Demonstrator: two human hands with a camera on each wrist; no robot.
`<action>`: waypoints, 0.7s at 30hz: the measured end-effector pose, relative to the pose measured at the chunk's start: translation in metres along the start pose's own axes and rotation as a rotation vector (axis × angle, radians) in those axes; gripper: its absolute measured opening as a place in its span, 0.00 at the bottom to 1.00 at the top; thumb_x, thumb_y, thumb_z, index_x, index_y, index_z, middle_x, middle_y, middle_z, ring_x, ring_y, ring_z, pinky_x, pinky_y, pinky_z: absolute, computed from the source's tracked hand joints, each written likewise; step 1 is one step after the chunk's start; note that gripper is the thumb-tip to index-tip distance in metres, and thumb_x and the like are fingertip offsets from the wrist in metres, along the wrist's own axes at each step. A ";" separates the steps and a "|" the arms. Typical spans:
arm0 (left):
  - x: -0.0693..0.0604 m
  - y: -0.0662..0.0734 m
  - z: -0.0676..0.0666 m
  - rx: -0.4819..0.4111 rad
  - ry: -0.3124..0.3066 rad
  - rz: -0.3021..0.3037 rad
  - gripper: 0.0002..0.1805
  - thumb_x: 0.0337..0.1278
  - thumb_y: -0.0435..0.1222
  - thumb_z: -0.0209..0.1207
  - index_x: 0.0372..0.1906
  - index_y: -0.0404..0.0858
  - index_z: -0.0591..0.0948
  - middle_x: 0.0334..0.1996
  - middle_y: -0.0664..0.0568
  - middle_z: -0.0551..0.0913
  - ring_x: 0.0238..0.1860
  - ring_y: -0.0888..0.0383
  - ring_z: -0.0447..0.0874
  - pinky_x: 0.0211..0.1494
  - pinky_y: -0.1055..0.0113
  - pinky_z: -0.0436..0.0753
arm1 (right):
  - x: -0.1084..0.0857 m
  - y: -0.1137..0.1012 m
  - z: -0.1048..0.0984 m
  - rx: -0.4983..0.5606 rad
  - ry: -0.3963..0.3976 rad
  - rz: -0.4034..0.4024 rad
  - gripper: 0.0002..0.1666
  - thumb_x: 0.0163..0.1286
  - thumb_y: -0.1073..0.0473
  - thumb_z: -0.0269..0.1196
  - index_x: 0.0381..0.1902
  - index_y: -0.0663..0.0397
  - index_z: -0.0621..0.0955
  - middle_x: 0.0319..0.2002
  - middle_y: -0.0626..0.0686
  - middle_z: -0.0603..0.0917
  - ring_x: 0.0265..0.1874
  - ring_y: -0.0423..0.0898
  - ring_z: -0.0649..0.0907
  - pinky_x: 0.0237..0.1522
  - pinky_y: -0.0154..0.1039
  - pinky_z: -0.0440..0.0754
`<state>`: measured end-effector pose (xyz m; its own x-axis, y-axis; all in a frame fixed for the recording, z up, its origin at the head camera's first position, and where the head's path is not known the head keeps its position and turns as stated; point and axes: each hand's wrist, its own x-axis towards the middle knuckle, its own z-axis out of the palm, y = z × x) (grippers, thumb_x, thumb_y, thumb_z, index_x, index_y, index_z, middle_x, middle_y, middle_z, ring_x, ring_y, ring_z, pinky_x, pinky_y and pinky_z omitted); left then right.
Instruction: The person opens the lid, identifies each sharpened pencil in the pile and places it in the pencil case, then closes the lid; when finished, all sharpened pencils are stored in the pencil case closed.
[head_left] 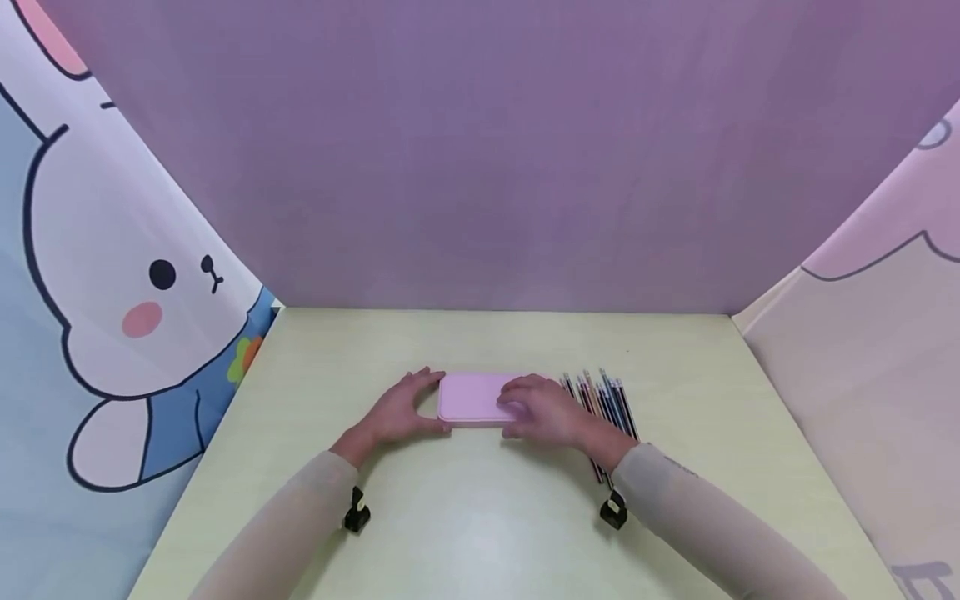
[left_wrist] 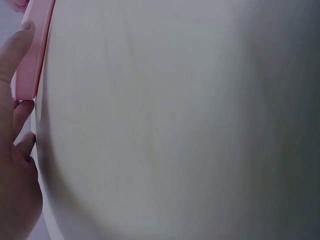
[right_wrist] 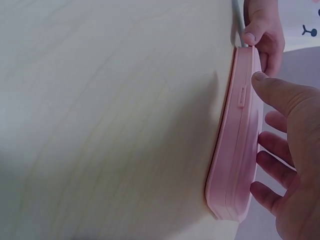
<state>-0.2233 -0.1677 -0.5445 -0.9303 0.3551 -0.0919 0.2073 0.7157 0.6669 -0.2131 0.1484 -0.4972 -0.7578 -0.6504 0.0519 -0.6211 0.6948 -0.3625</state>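
Observation:
A closed pink pencil box (head_left: 472,398) lies flat on the table, lid up. My left hand (head_left: 401,412) holds its left end, thumb at the near corner and fingers at the far one. In the left wrist view the thumb lies along the side of the box (left_wrist: 36,60). Over the right end of the lid is my right hand (head_left: 551,412), its fingertips touching the top. The right wrist view shows this hand (right_wrist: 300,145) with fingers spread on the lid and the thumb by the front edge, near a small catch (right_wrist: 242,97).
Several pencils (head_left: 626,408) lie loosely together right of the box, partly under my right wrist. The pale wooden table (head_left: 480,517) meets a purple back panel (head_left: 495,167). A rabbit-print panel (head_left: 97,275) stands at the left, a pink and cream one (head_left: 862,358) at the right.

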 end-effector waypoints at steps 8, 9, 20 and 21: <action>0.006 0.004 0.001 0.064 -0.008 0.039 0.63 0.36 0.59 0.80 0.80 0.49 0.62 0.80 0.46 0.61 0.80 0.38 0.54 0.80 0.37 0.57 | 0.001 -0.003 -0.001 -0.004 -0.007 -0.004 0.32 0.59 0.42 0.76 0.58 0.48 0.85 0.64 0.50 0.82 0.65 0.53 0.78 0.70 0.53 0.75; 0.007 0.005 0.002 0.067 -0.007 0.047 0.63 0.36 0.59 0.80 0.80 0.48 0.63 0.79 0.46 0.63 0.80 0.39 0.56 0.80 0.39 0.58 | 0.001 -0.003 -0.001 -0.004 -0.009 -0.005 0.32 0.59 0.42 0.76 0.58 0.49 0.85 0.64 0.50 0.82 0.65 0.53 0.78 0.70 0.53 0.75; 0.012 0.007 0.006 0.085 -0.005 0.064 0.62 0.38 0.56 0.81 0.79 0.42 0.63 0.77 0.47 0.67 0.77 0.46 0.65 0.79 0.48 0.65 | 0.004 -0.002 -0.001 -0.005 -0.017 -0.007 0.32 0.59 0.41 0.76 0.58 0.49 0.86 0.63 0.50 0.82 0.65 0.52 0.79 0.70 0.53 0.75; 0.012 0.008 0.006 0.079 -0.006 0.057 0.61 0.37 0.56 0.81 0.79 0.42 0.64 0.76 0.47 0.67 0.77 0.47 0.65 0.79 0.48 0.65 | 0.004 -0.002 -0.001 -0.006 -0.022 0.000 0.33 0.59 0.40 0.76 0.58 0.48 0.85 0.64 0.49 0.82 0.65 0.52 0.78 0.70 0.53 0.75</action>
<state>-0.2307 -0.1546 -0.5445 -0.9145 0.4000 -0.0603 0.2831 0.7393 0.6110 -0.2150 0.1453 -0.4951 -0.7535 -0.6567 0.0315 -0.6223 0.6969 -0.3565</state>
